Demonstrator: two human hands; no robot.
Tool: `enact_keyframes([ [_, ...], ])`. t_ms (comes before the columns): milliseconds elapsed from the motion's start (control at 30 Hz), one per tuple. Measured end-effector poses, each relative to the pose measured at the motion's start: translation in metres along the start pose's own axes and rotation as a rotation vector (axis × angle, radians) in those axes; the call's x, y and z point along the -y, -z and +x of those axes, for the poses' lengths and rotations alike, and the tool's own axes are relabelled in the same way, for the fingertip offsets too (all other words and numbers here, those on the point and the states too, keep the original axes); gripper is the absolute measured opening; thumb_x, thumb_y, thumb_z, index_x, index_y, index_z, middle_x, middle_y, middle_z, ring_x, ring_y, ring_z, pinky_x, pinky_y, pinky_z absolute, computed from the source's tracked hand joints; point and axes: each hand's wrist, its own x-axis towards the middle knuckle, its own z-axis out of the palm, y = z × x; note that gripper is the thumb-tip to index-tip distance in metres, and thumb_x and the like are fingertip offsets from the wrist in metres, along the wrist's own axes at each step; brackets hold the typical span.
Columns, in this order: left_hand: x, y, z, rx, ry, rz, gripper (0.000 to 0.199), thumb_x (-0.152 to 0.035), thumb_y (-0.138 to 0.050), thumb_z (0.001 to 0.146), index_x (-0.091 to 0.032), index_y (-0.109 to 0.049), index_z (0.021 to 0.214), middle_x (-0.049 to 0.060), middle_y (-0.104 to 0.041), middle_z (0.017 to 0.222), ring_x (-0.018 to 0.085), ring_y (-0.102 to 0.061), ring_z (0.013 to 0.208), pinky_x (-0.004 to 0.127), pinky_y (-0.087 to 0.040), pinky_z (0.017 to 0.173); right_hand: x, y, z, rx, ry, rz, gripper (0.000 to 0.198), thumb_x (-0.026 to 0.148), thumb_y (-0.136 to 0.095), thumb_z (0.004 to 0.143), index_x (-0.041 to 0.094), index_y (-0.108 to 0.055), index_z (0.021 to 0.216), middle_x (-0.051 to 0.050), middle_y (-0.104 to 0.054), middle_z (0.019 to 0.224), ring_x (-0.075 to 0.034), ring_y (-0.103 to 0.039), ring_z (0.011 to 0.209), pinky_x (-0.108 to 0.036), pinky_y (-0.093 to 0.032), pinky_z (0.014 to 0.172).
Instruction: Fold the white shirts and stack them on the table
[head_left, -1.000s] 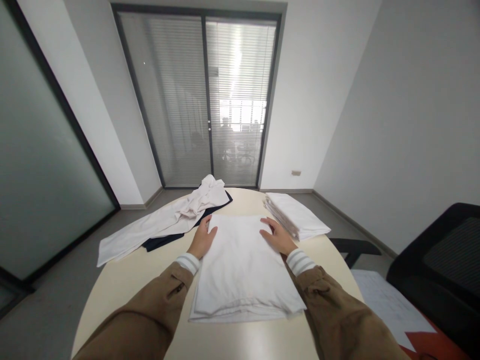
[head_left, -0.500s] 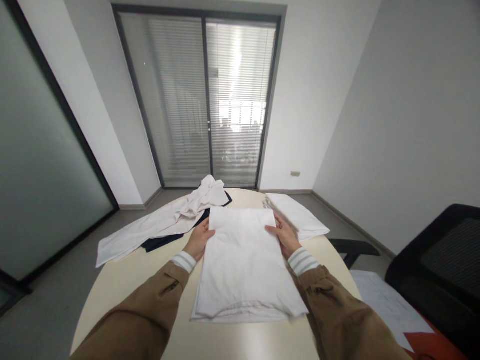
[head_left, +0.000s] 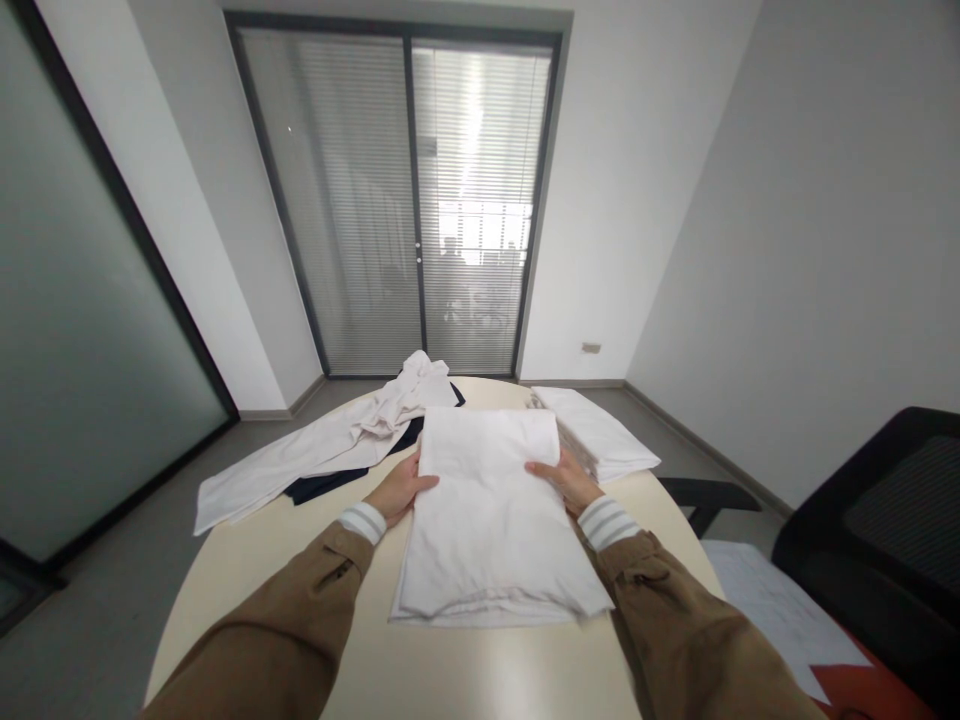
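Observation:
A folded white cloth [head_left: 487, 520] lies on the round cream table [head_left: 247, 580] in front of me. Its far end is raised off the table. My left hand [head_left: 399, 490] grips the cloth's left edge, thumb on top. My right hand [head_left: 564, 478] grips the right edge in the same way. Both arms wear brown sleeves with striped white cuffs.
A crumpled white garment [head_left: 330, 440] over a dark cloth [head_left: 322, 484] lies at the table's far left. A stack of folded white cloths [head_left: 600, 432] sits at the far right. A black chair [head_left: 877, 540] and papers [head_left: 772, 610] are to the right.
My hands went from lying flat on the cloth's far corners to gripping its side edges, and the far end has come up off the table towards me.

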Motion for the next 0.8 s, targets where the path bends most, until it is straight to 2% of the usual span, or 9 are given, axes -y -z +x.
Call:
enact_keyframes([
  [100, 0.002, 0.000, 0.001, -0.063, -0.056, 0.034, 0.074, -0.025, -0.088, 0.060, -0.015, -0.058, 0.126, 0.018, -0.070, 0.121, 0.034, -0.066, 0.112, 0.049, -0.049, 0.100, 0.003, 0.002, -0.004, 0.049, -0.012, -0.037, 0.072, 0.042, -0.078, 0.067, 0.024, -0.052, 0.132, -0.012, -0.068, 0.128, -0.034, -0.068, 0.111, -0.053, -0.053, 0.097],
  [200, 0.003, 0.002, 0.005, -0.157, -0.100, 0.046, 0.069, -0.029, -0.089, 0.059, -0.013, -0.059, 0.120, 0.017, -0.072, 0.115, 0.034, -0.068, 0.107, 0.050, -0.049, 0.100, 0.006, 0.004, -0.009, 0.153, -0.059, -0.022, 0.082, 0.036, -0.082, 0.058, 0.024, -0.052, 0.133, -0.012, -0.069, 0.126, -0.034, -0.068, 0.110, -0.052, -0.054, 0.095],
  [267, 0.003, 0.004, 0.007, -0.188, -0.102, 0.043, 0.068, -0.029, -0.089, 0.058, -0.012, -0.059, 0.117, 0.016, -0.073, 0.112, 0.034, -0.069, 0.105, 0.051, -0.049, 0.099, 0.005, 0.005, -0.010, 0.201, -0.082, -0.041, 0.079, 0.034, -0.083, 0.056, 0.022, -0.057, 0.129, -0.012, -0.070, 0.123, -0.033, -0.068, 0.109, -0.051, -0.054, 0.095],
  [333, 0.002, 0.006, 0.006, -0.156, -0.081, 0.021, 0.070, -0.026, -0.087, 0.059, -0.012, -0.058, 0.122, 0.016, -0.073, 0.114, 0.034, -0.068, 0.107, 0.051, -0.049, 0.099, 0.003, 0.006, -0.009, 0.192, -0.083, -0.070, 0.068, 0.035, -0.081, 0.057, 0.021, -0.063, 0.121, -0.012, -0.073, 0.117, -0.033, -0.070, 0.106, -0.051, -0.054, 0.094],
  [400, 0.002, 0.008, 0.004, -0.073, -0.048, -0.014, 0.076, -0.018, -0.084, 0.060, -0.015, -0.055, 0.130, 0.016, -0.071, 0.120, 0.034, -0.067, 0.111, 0.049, -0.050, 0.099, -0.001, 0.007, -0.006, 0.141, -0.057, -0.077, 0.056, 0.035, -0.080, 0.059, 0.022, -0.068, 0.112, -0.010, -0.076, 0.110, -0.033, -0.071, 0.100, -0.051, -0.055, 0.092],
  [500, 0.001, 0.009, 0.000, 0.016, -0.011, -0.043, 0.085, -0.006, -0.078, 0.057, -0.017, -0.051, 0.137, 0.016, -0.068, 0.126, 0.034, -0.065, 0.115, 0.047, -0.050, 0.101, -0.003, 0.009, -0.004, 0.095, -0.016, -0.013, 0.046, 0.032, -0.081, 0.059, 0.022, -0.072, 0.104, -0.010, -0.077, 0.103, -0.034, -0.073, 0.095, -0.051, -0.056, 0.089],
  [600, 0.000, 0.008, -0.001, 0.003, -0.008, -0.039, 0.088, -0.003, -0.076, 0.056, -0.017, -0.051, 0.139, 0.016, -0.068, 0.126, 0.034, -0.065, 0.116, 0.047, -0.050, 0.101, -0.001, 0.011, -0.005, 0.124, -0.036, 0.060, 0.050, 0.030, -0.082, 0.058, 0.023, -0.071, 0.106, -0.010, -0.077, 0.106, -0.034, -0.073, 0.096, -0.051, -0.056, 0.090],
  [800, -0.003, 0.008, 0.000, -0.011, -0.014, -0.005, 0.081, -0.013, -0.084, 0.058, -0.015, -0.055, 0.134, 0.016, -0.071, 0.120, 0.034, -0.066, 0.113, 0.048, -0.050, 0.099, -0.003, 0.022, -0.009, 0.210, -0.105, 0.003, 0.068, 0.031, -0.085, 0.051, 0.023, -0.068, 0.116, -0.011, -0.074, 0.115, -0.037, -0.070, 0.103, -0.053, -0.054, 0.092],
])
